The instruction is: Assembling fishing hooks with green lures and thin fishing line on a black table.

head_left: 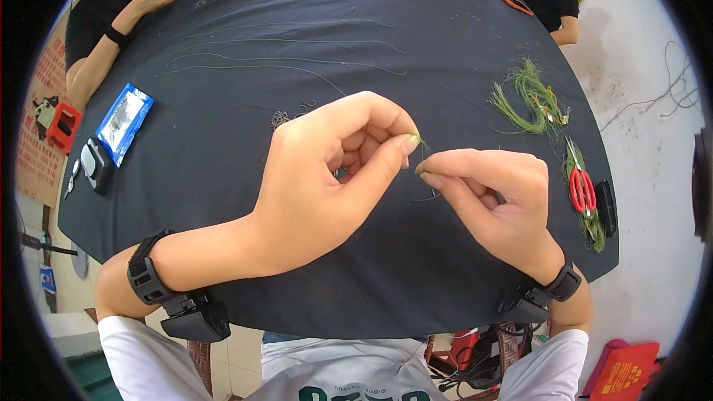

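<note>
Above the near middle of the table, my left hand [327, 178] is closed, thumb and forefinger pinching a fine green thread [424, 144]. A glint of something small shows inside its curled fingers, too hidden to name. My right hand [501, 197] faces it a short gap away, thumb and forefinger pinched on the same thread. A thin loose end curves below the right fingertips. Just beyond my left hand lies a small heap of dark bent wire pieces, perhaps hooks [280, 119]. Several long pale green threads [297, 41] stretch across the black cloth farther off.
At right lie a green thread bundle [531, 100], red-handled scissors [583, 191] on more thread, and a black case [607, 208]. At left are a blue packet [125, 122] and a black-and-white case [95, 165]. Two other people sit at the far left and far right.
</note>
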A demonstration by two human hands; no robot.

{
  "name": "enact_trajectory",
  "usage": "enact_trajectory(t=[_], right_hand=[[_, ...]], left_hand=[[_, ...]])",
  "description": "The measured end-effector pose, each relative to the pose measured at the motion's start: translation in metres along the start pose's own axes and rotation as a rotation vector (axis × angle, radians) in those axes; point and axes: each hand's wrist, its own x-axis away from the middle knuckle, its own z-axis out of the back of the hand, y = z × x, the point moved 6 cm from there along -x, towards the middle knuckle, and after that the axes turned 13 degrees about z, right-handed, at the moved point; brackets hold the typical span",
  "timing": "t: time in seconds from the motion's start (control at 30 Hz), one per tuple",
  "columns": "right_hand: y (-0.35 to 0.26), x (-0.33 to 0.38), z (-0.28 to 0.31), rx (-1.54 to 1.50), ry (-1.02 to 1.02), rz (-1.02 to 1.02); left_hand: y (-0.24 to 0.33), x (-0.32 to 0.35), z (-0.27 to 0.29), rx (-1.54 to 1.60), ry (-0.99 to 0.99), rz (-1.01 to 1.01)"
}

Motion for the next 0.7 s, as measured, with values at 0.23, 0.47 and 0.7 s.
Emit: enact_trajectory(t=[0.23,0.47,0.7], right_hand=[[0.016,0.009,0.0,-0.092,0.045,-0.256],[0.034,0.017,-0.009,-0.468,0.15,-0.416],[0.015,0.008,-0.006,-0.171,0.049,-0.179]], left_hand=[[-0.001,0.0,-0.003,0.187,-0.055,0.161],[-0.006,0.001,-0.011,0.223,-0.125,0.111],[0.002,0.002,-0.009,0.173,-0.095,0.06]])
